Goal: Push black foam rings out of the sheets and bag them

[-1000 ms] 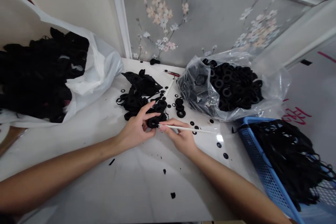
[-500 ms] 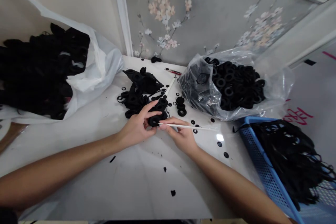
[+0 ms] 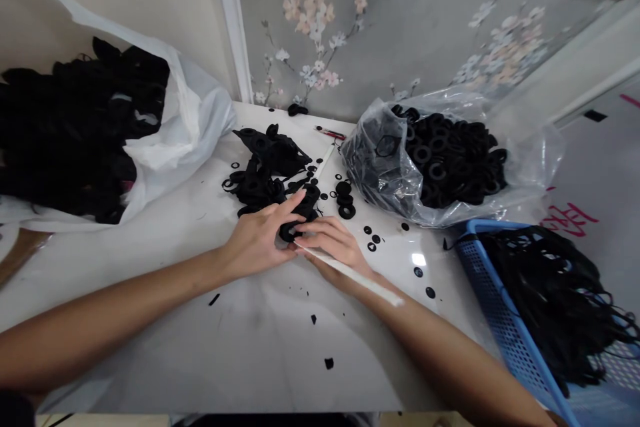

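I'm looking down at matt black rings that read as rubber, and a white stick showing a smooth, plasticky finish. The table is gleaming, glossy and hard. A thin clear plastic bag is shining beside a crinkled white plastic bag, and the blue basket is showing moulded plastic mesh.

Wall panel: grey w/ pale pink & white blossom pattern. Tabletop: white, glossy. Rings: black. Stick: white. Bag, L of fig.: white. Bag, R of fig.: clear. Basket: blue, w/ perforated grid pattern. Lettering: red.
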Motion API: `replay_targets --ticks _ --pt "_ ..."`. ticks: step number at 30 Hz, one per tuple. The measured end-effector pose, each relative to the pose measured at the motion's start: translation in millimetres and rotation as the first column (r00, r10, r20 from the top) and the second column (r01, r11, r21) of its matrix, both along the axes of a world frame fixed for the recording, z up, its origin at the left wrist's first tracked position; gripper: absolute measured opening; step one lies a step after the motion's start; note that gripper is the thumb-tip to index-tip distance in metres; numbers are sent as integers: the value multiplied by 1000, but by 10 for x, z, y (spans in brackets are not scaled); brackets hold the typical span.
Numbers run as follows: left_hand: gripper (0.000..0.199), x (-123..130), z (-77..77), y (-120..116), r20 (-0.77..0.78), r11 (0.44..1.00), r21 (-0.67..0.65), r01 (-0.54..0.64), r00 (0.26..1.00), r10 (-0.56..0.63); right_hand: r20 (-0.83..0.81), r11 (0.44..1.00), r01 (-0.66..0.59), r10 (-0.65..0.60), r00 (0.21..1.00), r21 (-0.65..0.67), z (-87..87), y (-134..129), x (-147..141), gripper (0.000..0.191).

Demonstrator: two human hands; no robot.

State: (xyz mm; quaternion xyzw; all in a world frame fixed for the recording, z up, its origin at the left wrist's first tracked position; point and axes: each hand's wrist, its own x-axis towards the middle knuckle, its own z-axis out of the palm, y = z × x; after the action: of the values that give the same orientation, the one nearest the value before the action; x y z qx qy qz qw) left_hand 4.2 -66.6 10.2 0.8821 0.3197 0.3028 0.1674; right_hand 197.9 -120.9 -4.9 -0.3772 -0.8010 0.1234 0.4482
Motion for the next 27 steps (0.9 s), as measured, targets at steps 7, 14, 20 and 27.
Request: replay_targets --ticks 7,14,20,27 --pt "89 12 -28 3 -25 986 144 82 997 -80 318 977 25 -93 944 213 -54 -29 22 18" --pt "81 1 -13 2 41 990 84 112 992 -115 -401 872 489 -437 805 31 -13 56 122 14" --pt "73 -5 -26 -31 294 967 -236 95 956 -22 -476 881 409 -473 742 -238 70 38 135 13" --pt "78 28 -50 -57 378 917 -381 120 925 36 -589 823 -68 -343 732 -564 70 -51 -54 20"
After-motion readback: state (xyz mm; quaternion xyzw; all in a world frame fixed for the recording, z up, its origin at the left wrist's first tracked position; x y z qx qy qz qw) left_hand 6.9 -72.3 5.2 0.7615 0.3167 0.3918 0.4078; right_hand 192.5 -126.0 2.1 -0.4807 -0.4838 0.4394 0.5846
